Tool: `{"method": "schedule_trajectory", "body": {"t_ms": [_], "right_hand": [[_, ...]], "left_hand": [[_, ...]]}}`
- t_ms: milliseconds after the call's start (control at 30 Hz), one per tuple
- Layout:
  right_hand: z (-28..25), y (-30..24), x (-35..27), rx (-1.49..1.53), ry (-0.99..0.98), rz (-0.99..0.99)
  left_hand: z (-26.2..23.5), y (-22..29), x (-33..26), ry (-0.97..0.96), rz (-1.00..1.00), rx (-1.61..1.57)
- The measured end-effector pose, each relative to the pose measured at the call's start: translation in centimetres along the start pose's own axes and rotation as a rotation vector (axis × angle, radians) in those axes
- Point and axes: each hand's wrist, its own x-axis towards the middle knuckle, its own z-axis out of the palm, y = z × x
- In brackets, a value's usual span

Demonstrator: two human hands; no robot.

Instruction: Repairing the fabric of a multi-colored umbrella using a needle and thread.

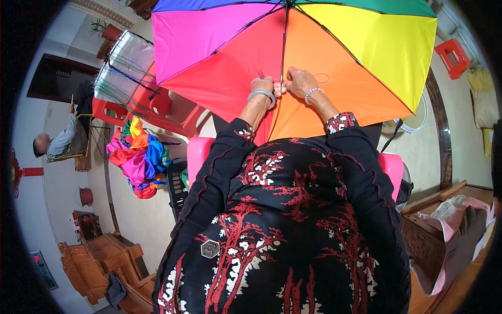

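Note:
An open umbrella [334, 63] with rainbow panels is spread in front of me, its underside and dark ribs showing. My left hand [263, 86] is closed on one umbrella rib [284, 52] and the cloth beside it, where the red and orange panels meet. Just right of that rib, my right hand [301, 82] has its fingers pinched together. A thin loop of thread [323, 76] lies on the orange panel beside the right hand and seems to run into its fingers. The fingertips hide any small thing between them.
Left of me, a heap of colourful folded cloth [140, 159] lies by a red plastic stool [178, 112] and wrapped bundles [125, 57]. Another person [63, 138] sits at the far left. Wooden furniture [104, 261] stands lower left; a red stool [452, 58] is at right.

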Motion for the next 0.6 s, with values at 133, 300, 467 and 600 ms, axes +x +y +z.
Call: {"method": "schedule_trajectory", "body": {"t_ms": [133,300,467,600], "right_hand": [[0.09,0.04,-0.1,-0.001,-0.001,-0.004],[0.11,-0.07,-0.34,0.003,-0.014,-0.004],[0.16,0.24,-0.43,0.026,0.031,-0.056],[-0.09,0.19,0.17,0.037,0.006,-0.097]], "left_hand": [[-0.17,-0.07,-0.06,-0.018,-0.004,-0.003],[-0.31,-0.16,0.12,-0.061,-0.05,-0.021],[0.21,-0.19,-0.13,-0.101,-0.034,-0.015],[0.25,0.28,0.03,-0.135,-0.039,-0.042]]}}
